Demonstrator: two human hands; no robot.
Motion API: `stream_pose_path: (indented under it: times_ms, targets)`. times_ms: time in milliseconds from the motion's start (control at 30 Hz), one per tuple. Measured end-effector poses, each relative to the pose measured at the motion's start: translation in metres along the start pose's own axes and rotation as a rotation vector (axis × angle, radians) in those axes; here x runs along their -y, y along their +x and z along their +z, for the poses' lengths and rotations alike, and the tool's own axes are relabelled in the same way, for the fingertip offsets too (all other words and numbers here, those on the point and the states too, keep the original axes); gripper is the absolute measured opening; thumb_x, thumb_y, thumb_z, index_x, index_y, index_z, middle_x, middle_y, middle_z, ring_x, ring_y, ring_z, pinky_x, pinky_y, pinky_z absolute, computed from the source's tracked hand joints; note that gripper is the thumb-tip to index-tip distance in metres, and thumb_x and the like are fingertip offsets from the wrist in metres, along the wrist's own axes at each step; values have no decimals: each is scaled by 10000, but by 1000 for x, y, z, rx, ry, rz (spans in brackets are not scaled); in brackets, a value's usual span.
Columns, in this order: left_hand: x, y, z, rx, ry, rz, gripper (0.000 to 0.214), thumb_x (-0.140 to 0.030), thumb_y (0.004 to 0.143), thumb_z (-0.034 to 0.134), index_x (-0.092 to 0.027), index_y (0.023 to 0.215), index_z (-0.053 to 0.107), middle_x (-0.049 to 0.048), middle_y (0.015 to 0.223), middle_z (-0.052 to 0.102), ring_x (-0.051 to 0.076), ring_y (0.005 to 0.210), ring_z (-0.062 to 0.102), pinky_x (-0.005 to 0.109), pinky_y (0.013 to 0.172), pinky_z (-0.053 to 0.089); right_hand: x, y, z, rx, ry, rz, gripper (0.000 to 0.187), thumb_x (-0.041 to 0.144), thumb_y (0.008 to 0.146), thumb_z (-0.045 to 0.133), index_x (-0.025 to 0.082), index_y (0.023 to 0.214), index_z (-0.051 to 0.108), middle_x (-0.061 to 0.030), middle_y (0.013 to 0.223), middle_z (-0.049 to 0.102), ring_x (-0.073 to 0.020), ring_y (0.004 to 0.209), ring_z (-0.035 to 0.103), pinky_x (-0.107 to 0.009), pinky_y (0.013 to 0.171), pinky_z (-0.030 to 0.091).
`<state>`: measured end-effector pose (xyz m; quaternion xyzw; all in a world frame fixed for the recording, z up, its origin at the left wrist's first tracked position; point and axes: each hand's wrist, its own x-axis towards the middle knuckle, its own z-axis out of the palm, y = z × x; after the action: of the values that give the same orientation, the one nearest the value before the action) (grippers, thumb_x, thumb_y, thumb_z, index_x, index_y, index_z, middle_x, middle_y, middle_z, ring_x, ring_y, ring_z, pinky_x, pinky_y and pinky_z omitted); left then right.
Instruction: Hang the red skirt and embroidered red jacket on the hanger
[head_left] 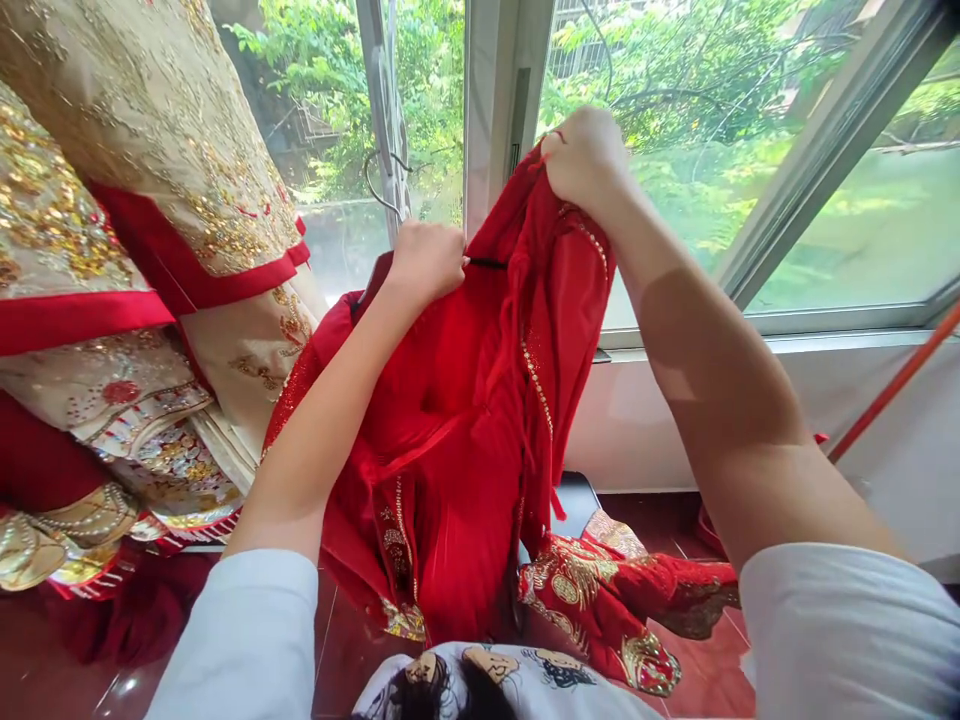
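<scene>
A red jacket (465, 400) with gold beaded trim hangs spread in front of me, its inner side towards me. My left hand (429, 258) is closed at the neck of a clothes hanger, just below its metal hook (384, 185). The hanger's dark left arm lies inside one shoulder of the jacket, and a thin black bar (487, 263) shows right of my fist. Higher up and to the right, my right hand (589, 160) is closed on the jacket's other shoulder, lifting that cloth to a peak. What lies inside my right fist is hidden.
Cream and gold embroidered garments (217, 150) with red borders hang close on the left. Below right, a red and gold embroidered garment (600, 590) lies over a dark chair (579, 495). Windows (675, 150) stand ahead, and a red pole (892, 385) leans at the right.
</scene>
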<state>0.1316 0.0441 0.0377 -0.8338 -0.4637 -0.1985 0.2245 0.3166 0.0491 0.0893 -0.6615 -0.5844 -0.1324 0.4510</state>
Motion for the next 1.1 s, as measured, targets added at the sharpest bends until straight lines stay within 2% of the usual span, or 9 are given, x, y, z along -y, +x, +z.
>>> stream_pose_path:
  times_ms: [100,200,300,400,500,667,867,967,1100]
  targets:
    - [1,1,4,2,33,-18,336,-255,876,472,-96,1037,720,151,986,686,308,1020,612,424,941,373,9,-14,-4,-31,-68,-63,293,165,915,353,92,663,485,-211,989,656,-232,1001,627,-343,776,394]
    - [0,2,9,-13,52,-24,349,-219,864,461,-94,1092,694,139,982,676,299,1040,596,410,938,367,23,-77,8,-2,-219,-124,299,64,900,348,-3,854,636,-216,941,681,-286,996,659,-374,805,464]
    - [-1,0,8,-8,44,19,383,-166,861,417,-138,1130,688,127,989,688,276,1024,599,408,939,362,34,-157,46,120,-372,-193,429,-23,868,305,-24,1119,653,-262,986,691,-291,883,701,-382,700,543]
    - [1,-5,4,17,103,69,401,-146,865,372,-155,1045,731,144,1008,711,272,974,616,415,921,361,32,-206,88,154,-328,-225,519,19,897,307,-33,1376,499,-325,1319,550,-306,1035,679,-343,692,574]
    - [7,-8,2,34,123,125,414,-182,892,363,-181,1056,743,131,1054,721,263,983,620,403,911,352,2,-208,104,67,-80,-265,454,215,975,344,83,1365,536,-220,1368,560,-256,1077,664,-332,794,567]
    - [15,-6,4,70,11,137,401,-261,906,407,-271,1164,714,69,1086,718,256,1096,586,386,947,323,-78,-171,95,-422,255,35,382,410,931,417,159,1147,607,-126,1088,672,-214,973,644,-379,887,505]
    - [18,-9,2,41,1,179,401,-264,901,409,-268,1150,723,53,1068,720,259,1080,590,397,953,332,-85,-191,128,134,443,73,278,443,816,502,173,801,569,-95,856,661,-209,814,584,-357,794,467]
    - [21,-14,-2,34,58,224,438,-215,899,385,-275,1180,716,67,1071,720,259,1032,616,401,916,354,-76,-207,121,389,692,143,254,424,786,485,198,670,477,-32,694,585,-160,657,512,-279,612,415]
    - [23,-16,-1,39,40,205,402,-191,882,428,-274,1112,747,78,1012,719,253,986,628,399,937,338,-90,-183,55,210,736,200,301,403,789,553,208,588,443,31,538,386,-110,511,340,-260,503,265]
